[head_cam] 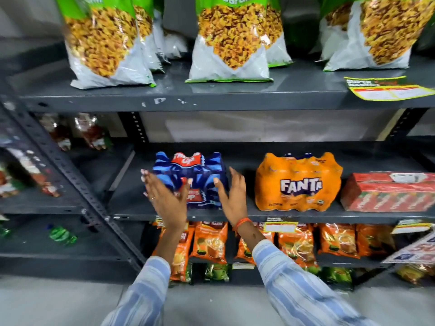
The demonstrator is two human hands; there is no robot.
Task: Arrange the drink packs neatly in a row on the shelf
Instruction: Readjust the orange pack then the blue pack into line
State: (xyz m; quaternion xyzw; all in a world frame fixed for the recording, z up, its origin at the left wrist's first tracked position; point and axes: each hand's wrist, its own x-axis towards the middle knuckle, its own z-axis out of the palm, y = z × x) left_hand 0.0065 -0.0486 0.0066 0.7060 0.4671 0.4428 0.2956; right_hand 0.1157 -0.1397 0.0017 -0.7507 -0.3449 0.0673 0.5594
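A blue Thums Up drink pack [195,170] stands on the dark middle shelf [131,203], left of centre. To its right sits an orange Fanta pack [299,182], and further right a red drink pack [388,191]. My left hand [164,198] is flat with fingers spread at the blue pack's left front corner. My right hand [231,196] is flat at its right side, thumb on the front. Both hands flank the pack without gripping it; whether they touch it is unclear.
Large snack bags [230,43] stand on the shelf above. Orange packets [209,241] fill the shelf below. A slanted metal upright [77,184] divides off the left bay, which holds bottles [89,132]. A yellow price tag [386,88] hangs at the upper right.
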